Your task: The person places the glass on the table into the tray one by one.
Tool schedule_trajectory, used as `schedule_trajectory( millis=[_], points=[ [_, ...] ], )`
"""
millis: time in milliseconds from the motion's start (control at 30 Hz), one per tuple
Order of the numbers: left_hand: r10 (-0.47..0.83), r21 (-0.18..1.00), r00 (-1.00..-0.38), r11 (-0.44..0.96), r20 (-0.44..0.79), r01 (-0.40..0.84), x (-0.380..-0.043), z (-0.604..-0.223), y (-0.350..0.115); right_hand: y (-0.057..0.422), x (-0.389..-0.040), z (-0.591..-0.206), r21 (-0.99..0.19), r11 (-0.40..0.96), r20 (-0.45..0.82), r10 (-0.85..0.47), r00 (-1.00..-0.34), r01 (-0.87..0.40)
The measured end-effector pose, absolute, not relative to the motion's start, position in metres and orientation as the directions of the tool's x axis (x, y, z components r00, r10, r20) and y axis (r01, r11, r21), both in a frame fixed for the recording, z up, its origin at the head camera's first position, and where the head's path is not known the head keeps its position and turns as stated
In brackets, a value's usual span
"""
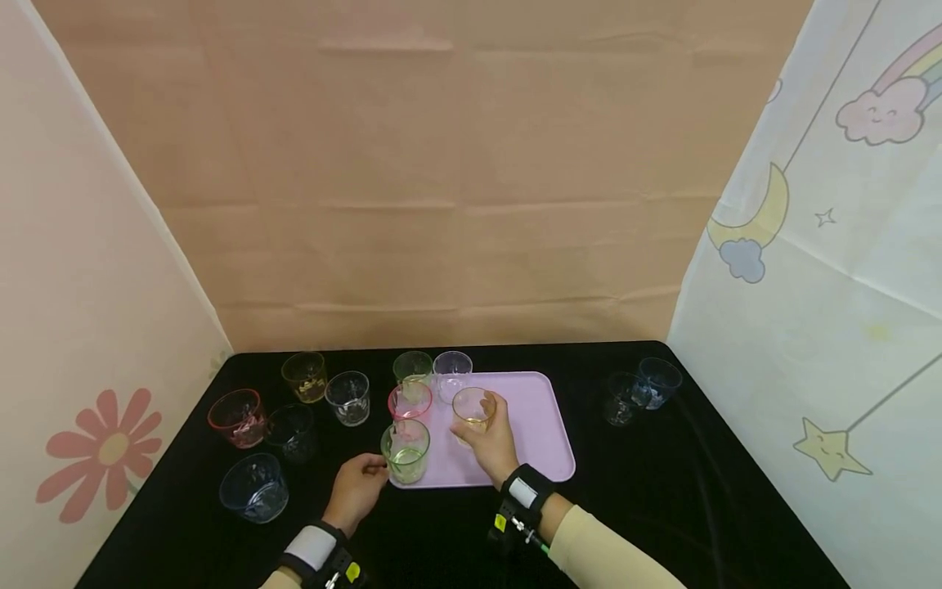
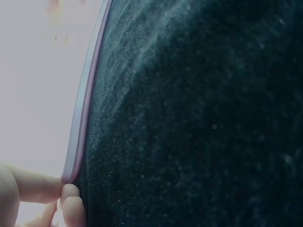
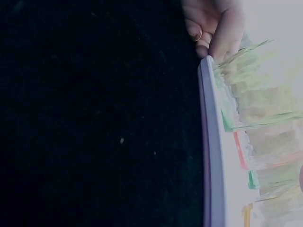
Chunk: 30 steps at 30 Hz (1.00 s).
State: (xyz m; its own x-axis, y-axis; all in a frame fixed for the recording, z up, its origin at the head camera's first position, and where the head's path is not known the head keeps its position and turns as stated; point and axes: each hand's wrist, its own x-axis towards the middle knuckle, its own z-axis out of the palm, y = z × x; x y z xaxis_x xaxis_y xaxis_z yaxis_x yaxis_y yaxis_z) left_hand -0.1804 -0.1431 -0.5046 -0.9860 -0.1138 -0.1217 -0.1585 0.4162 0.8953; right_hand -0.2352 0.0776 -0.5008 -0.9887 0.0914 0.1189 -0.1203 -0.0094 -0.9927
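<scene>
A pink tray (image 1: 540,425) lies on the black table. My left hand (image 1: 358,489) pinches the tray's near left corner, its fingers curled there in the left wrist view. Above the tray, my right hand (image 1: 489,438) grips a yellow-rimmed glass cup (image 1: 473,402) between thumb and fingers; I cannot tell whether its base touches the tray. Along the tray's left side stand a green-tinted glass cup (image 1: 405,458) and a red-rimmed glass cup (image 1: 409,401). A second green cup (image 1: 412,366) and a clear cup (image 1: 451,364) are at its far left corner.
Left of the tray stand several glass cups, among them a clear one (image 1: 348,399), a yellow one (image 1: 305,376), a red one (image 1: 239,419) and a blue one (image 1: 254,488). Two dark bluish cups (image 1: 659,383) are at the far right. Fabric walls surround the table.
</scene>
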Motion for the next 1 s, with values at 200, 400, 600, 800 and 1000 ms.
schedule_trajectory(
  millis=[200, 400, 600, 800, 1000],
  points=[
    [-0.121, 0.897, -0.987, 0.417, -0.104, -0.145, -0.180, -0.505, -0.142, 0.068, -0.237, -0.503, -0.989, 0.002, 0.146, 0.107, -0.983, -0.147],
    [-0.121, 0.894, -0.986, 0.420, -0.117, -0.158, -0.180, -0.503, -0.142, 0.060, -0.241, -0.508, -0.984, 0.004, 0.176, 0.117, -0.977, -0.177],
    [-0.121, 0.889, -0.984, 0.426, -0.130, -0.169, -0.180, -0.502, -0.142, 0.055, -0.244, -0.512, -0.983, -0.003, 0.183, 0.122, -0.976, -0.185],
    [-0.119, 0.891, -0.984, 0.422, -0.129, -0.168, -0.180, -0.502, -0.142, 0.051, -0.246, -0.512, -0.983, 0.025, 0.183, 0.138, -0.973, -0.182],
    [-0.118, 0.893, -0.985, 0.419, -0.123, -0.162, -0.181, -0.502, -0.141, 0.050, -0.250, -0.514, -0.982, 0.059, 0.189, 0.155, -0.970, -0.182]
  ],
)
